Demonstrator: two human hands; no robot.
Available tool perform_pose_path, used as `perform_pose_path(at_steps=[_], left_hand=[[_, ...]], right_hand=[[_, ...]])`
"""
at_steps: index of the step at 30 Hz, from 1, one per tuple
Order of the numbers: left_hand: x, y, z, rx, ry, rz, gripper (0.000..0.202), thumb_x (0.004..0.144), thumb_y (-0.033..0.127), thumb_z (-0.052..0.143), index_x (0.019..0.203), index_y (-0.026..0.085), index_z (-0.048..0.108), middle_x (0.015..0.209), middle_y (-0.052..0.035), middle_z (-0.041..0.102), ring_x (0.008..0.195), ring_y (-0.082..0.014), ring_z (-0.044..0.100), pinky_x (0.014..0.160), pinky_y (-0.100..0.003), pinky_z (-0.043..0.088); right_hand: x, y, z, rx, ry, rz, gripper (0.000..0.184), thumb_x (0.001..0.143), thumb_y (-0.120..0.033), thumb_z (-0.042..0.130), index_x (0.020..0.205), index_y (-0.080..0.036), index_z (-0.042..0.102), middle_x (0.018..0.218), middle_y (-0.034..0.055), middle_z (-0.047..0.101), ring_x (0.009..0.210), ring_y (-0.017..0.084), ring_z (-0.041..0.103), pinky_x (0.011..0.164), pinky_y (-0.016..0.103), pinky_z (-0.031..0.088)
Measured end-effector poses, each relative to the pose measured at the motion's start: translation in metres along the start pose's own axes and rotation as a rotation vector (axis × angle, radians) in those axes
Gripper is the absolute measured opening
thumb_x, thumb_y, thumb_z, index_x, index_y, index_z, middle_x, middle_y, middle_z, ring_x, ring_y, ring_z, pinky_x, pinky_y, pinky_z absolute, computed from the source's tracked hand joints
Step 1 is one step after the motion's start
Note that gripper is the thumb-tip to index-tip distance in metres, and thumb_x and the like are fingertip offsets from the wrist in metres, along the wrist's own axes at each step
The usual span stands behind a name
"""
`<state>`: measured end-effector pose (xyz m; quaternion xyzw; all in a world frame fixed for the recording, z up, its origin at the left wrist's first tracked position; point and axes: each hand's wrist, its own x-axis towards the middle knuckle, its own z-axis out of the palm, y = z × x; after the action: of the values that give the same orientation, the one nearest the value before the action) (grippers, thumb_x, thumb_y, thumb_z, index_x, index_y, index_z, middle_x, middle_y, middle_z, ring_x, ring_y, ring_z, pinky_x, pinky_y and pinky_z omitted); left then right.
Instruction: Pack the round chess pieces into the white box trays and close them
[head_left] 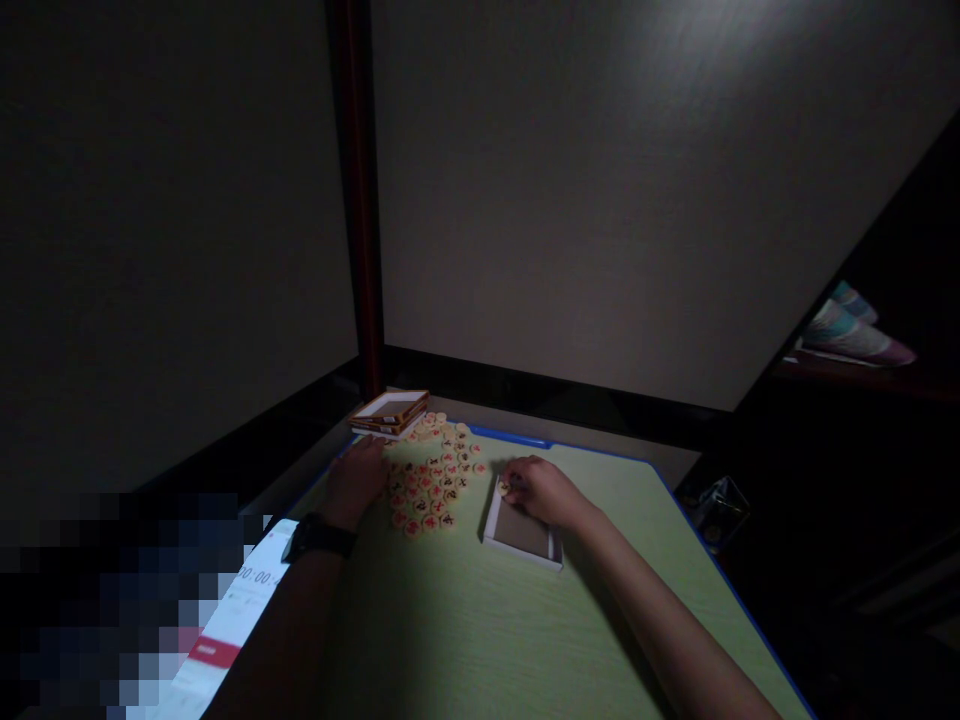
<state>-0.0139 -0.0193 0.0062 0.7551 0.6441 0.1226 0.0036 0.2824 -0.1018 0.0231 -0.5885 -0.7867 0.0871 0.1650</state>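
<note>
Several round pale game pieces (435,480) with red and black characters lie spread on a green table (465,620). My left hand (358,480) rests flat at the left edge of the pile, fingers stretched out, a dark watch on its wrist. My right hand (536,490) is pinched on one piece (505,488) over the far corner of a shallow white box tray (521,537) to the right of the pile.
A brown and white box lid (390,412) lies at the table's far corner beyond the pieces. A lit phone screen (240,600) sits at the near left. Dark walls close the back; a shelf with folded cloth (855,335) is at the right.
</note>
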Motion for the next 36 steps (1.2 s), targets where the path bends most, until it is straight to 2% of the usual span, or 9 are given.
perform_pose_path(at_steps=[2,5,8,13,20,26,36], left_hand=[[0.000,0.001,-0.001,0.003,-0.013,0.011,0.039,0.094,0.014,0.038,0.125,0.015,0.062,0.136,-0.0124,0.062,0.122,-0.0258,0.060,0.101,-0.037,0.049],[0.000,0.002,-0.002,0.018,-0.012,0.023,0.039,0.094,0.015,0.038,0.124,0.014,0.062,0.136,-0.0141,0.061,0.122,-0.0275,0.059,0.100,-0.039,0.050],[-0.001,0.002,-0.002,0.036,0.000,0.005,0.040,0.094,0.015,0.037,0.124,0.016,0.062,0.134,-0.0140,0.061,0.121,-0.0285,0.059,0.097,-0.041,0.051],[-0.003,0.003,-0.003,0.089,-0.008,-0.014,0.039,0.096,0.019,0.035,0.123,0.018,0.064,0.128,-0.0148,0.062,0.118,-0.0304,0.059,0.091,-0.043,0.052],[-0.005,0.005,-0.007,0.138,-0.030,-0.008,0.041,0.094,0.013,0.031,0.107,0.016,0.070,0.119,-0.0149,0.065,0.112,-0.0289,0.062,0.088,-0.040,0.051],[-0.003,0.002,-0.003,0.107,-0.014,0.015,0.040,0.095,0.015,0.032,0.109,0.016,0.070,0.121,-0.0152,0.064,0.113,-0.0286,0.062,0.089,-0.038,0.052],[0.002,-0.001,0.001,0.057,-0.007,0.025,0.037,0.094,0.014,0.035,0.110,0.011,0.069,0.118,-0.0170,0.066,0.109,-0.0274,0.064,0.089,-0.035,0.051]], right_hand=[[0.001,0.007,-0.008,0.086,0.048,0.031,0.018,0.076,-0.013,0.066,0.093,-0.018,0.070,0.091,0.0059,0.074,0.081,0.018,0.064,0.073,0.025,0.044],[0.002,0.022,-0.022,0.177,0.220,0.082,0.014,0.083,-0.014,0.056,0.088,-0.019,0.068,0.085,0.0043,0.074,0.075,0.017,0.064,0.069,0.025,0.044],[0.001,0.035,-0.031,0.201,0.310,0.116,0.015,0.081,-0.013,0.053,0.084,-0.019,0.067,0.080,0.0045,0.073,0.074,0.018,0.065,0.068,0.026,0.045],[-0.001,0.042,-0.033,0.196,0.237,0.092,0.016,0.076,-0.012,0.054,0.080,-0.019,0.068,0.075,0.0034,0.072,0.068,0.017,0.063,0.066,0.027,0.045],[0.002,0.037,-0.033,0.213,0.239,0.091,0.016,0.077,-0.013,0.054,0.082,-0.018,0.069,0.077,0.0042,0.073,0.069,0.018,0.064,0.068,0.027,0.046],[0.010,0.031,-0.035,0.235,0.256,0.091,0.015,0.079,-0.014,0.055,0.082,-0.017,0.068,0.078,0.0053,0.073,0.071,0.018,0.064,0.069,0.028,0.046],[0.010,0.032,-0.034,0.232,0.198,0.101,0.016,0.078,-0.011,0.054,0.082,-0.017,0.068,0.075,0.0041,0.072,0.070,0.018,0.065,0.068,0.027,0.046]])
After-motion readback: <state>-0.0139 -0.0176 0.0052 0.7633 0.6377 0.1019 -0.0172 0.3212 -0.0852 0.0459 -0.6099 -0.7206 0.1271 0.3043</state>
